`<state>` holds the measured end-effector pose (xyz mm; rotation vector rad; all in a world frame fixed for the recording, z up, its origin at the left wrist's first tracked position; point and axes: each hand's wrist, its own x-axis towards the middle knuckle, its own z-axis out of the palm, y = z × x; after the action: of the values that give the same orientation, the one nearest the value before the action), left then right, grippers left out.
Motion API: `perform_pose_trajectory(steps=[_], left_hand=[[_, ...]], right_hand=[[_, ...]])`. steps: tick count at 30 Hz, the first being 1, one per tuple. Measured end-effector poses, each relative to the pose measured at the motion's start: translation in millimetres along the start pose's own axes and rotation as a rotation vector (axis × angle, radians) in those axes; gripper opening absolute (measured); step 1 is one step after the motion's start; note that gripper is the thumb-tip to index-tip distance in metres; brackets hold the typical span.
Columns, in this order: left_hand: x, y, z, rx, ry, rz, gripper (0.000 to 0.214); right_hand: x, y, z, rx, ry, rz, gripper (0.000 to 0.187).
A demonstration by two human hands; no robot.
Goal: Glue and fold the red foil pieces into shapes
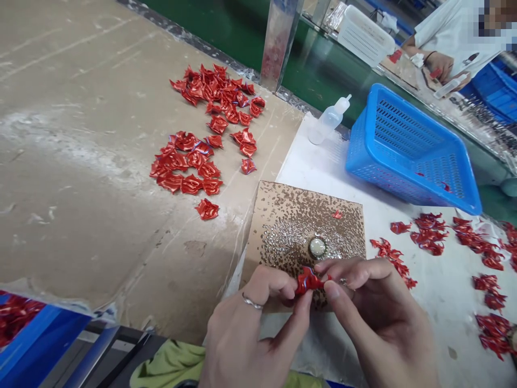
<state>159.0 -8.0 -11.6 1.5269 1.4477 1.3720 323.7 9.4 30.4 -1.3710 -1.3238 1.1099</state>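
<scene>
Between my two hands is a small glossy red piece [307,279] with pointed edges and a bluish-white line on it. My left hand [258,318] wears a ring and pinches its left side between thumb and finger. The fingertips of my right hand [375,307] close on its right end, where part of the piece is hidden. Beneath my hands lies a brown cardboard sheet [266,205] spotted with glue-like drops. A small round cap [318,247] with pale liquid sits on it, just beyond my fingers. A red scrap [336,214] lies farther up the sheet.
Red pieces lie in a cluster [186,164] on the left and in small groups [430,234] on the right. A blue basket [407,145] and a clear squeeze bottle [329,119] stand behind the cardboard. A metal post [278,46] rises at the table edge. Across, a person [456,43] works.
</scene>
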Motion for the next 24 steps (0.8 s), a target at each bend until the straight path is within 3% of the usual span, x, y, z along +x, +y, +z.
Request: perform_pose_trajectory(steps=[19,22,24], left_hand=[[2,3,3.0,0.071,-0.085,0.136,0.026],[8,-1,1.1,0.098,-0.115,0.201,0.009],[11,-4,-9.1,0.13,-0.101,0.202,0.006]], right_hand=[[-9,8,3,-0.055,0.039,-0.028,0.018],[-1,9,-16,-0.166,0.131,-0.069,0.017],[11,11,-43,-0.274,0.301,-0.087,0.02]])
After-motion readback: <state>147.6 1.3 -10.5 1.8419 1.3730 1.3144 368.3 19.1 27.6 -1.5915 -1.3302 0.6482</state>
